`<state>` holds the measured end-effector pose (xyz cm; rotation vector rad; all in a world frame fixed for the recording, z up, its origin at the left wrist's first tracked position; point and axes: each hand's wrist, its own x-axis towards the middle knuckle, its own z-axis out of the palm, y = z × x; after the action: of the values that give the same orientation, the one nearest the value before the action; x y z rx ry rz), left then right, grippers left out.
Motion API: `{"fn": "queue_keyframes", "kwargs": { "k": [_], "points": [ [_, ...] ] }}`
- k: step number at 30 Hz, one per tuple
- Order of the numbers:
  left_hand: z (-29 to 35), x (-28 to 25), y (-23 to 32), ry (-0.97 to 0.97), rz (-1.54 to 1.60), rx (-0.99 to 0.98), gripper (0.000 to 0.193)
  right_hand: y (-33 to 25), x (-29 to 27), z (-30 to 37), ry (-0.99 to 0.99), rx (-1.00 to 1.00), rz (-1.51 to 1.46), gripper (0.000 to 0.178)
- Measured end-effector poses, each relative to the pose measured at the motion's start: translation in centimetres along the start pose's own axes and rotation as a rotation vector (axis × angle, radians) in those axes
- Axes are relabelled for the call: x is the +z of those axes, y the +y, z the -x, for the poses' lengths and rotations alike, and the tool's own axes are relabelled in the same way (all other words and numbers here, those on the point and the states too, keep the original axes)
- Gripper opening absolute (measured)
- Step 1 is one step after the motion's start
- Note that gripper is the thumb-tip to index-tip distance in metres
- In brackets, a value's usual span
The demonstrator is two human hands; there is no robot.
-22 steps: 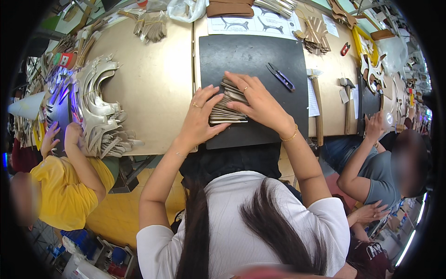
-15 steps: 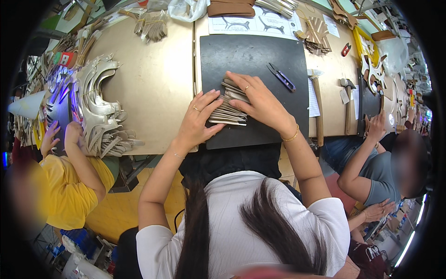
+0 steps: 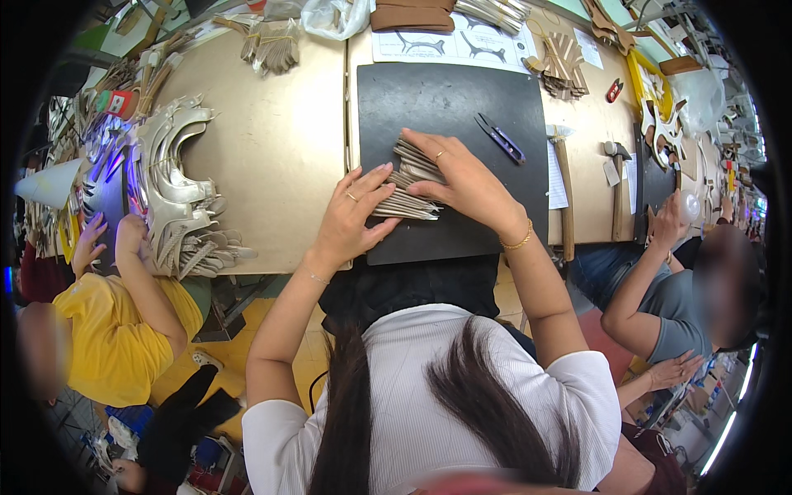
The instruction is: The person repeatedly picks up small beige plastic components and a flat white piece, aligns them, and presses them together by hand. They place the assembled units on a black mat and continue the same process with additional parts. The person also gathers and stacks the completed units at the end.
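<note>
A stack of thin beige strips (image 3: pixel 408 204), likely leather, lies on the black mat in front of me, in two overlapping bunches. My left hand (image 3: pixel 353 216) holds the left side of the lower bunch, thumb at the near edge and fingers curved over the top. From the right, my right hand (image 3: pixel 466 181) grips the upper bunch (image 3: pixel 419 162), fingers over its far end and thumb across the strips. Both palms hide part of the stack. To the right of my right hand lie purple-handled thread snips (image 3: pixel 501 139).
The black mat (image 3: pixel 445 95) covers the table before me. Right of it lie two hammers (image 3: pixel 563 190) (image 3: pixel 617 190) and small red snips (image 3: pixel 615 90). Bundled strips (image 3: pixel 276 47) and a drawing sheet (image 3: pixel 458 45) are at the back. Pale curved pieces (image 3: pixel 175 165) pile up left. Co-workers sit on both sides.
My hands stay almost in place, with the strips shifted slightly between them. A person in black has come into view at the lower left. The right co-worker's hand now has a pale round thing at it.
</note>
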<state>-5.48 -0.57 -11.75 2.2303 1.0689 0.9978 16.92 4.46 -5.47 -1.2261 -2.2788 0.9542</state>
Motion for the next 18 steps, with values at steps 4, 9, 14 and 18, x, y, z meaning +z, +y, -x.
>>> {"fn": "queue_keyframes", "kwargs": {
  "k": [4, 9, 14, 18],
  "points": [
    [0.0, 0.0, 0.1, -0.007, 0.003, -0.008, 0.054, 0.5, -0.4, 0.0, 0.013, 0.014, -0.026, 0.068],
    [0.0, 0.1, 0.2, -0.013, 0.005, -0.001, 0.052, 1.1, -0.5, -0.4, 0.012, 0.041, -0.077, 0.056],
    [0.0, 0.3, 0.2, -0.02, 0.046, 0.013, 0.051, 1.0, -0.3, -0.8, 0.047, 0.005, -0.037, 0.049],
    [0.0, 0.4, 0.2, 0.004, 0.031, 0.036, 0.051, 0.8, -0.2, -0.9, 0.07, 0.017, -0.042, 0.048]
  ]
}}
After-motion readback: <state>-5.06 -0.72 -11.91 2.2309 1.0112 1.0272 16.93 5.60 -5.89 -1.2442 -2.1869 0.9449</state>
